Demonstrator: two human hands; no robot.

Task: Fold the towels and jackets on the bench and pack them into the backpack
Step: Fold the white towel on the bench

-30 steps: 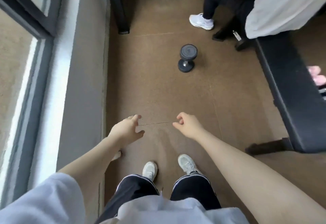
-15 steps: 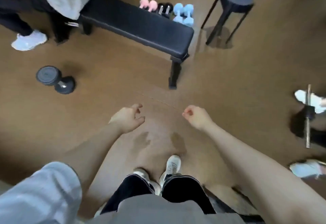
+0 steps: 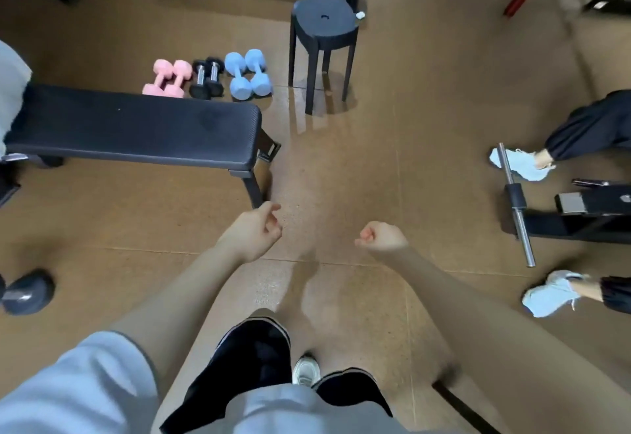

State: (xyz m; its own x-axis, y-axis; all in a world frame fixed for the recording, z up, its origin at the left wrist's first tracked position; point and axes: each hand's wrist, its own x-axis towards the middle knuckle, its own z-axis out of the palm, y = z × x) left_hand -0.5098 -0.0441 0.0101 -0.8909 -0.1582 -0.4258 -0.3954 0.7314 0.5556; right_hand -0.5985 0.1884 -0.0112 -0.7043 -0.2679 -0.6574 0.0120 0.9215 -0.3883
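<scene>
The black padded bench (image 3: 136,126) stretches across the left of the head view with a bare top; no towel, jacket or backpack is in sight. Pale grey fabric (image 3: 10,92) worn by a person covers its left end. My left hand (image 3: 256,232) hangs over the brown floor just off the bench's near right leg, fingers loosely curled around nothing. My right hand (image 3: 382,237) is a little to its right, curled into a fist and holding nothing.
Pink dumbbells (image 3: 167,80), black dumbbells (image 3: 206,78) and blue dumbbells (image 3: 247,75) lie behind the bench. A black stool (image 3: 324,23) stands beyond them. A dark dumbbell (image 3: 27,292) lies at the left. At the right are another person's pale shoes (image 3: 522,163) and a steel bar (image 3: 515,204).
My view has swung right, from the window wall to the bench's free end, the stool and the person at the right. Both hands stay out in front, and the right has curled tighter.
</scene>
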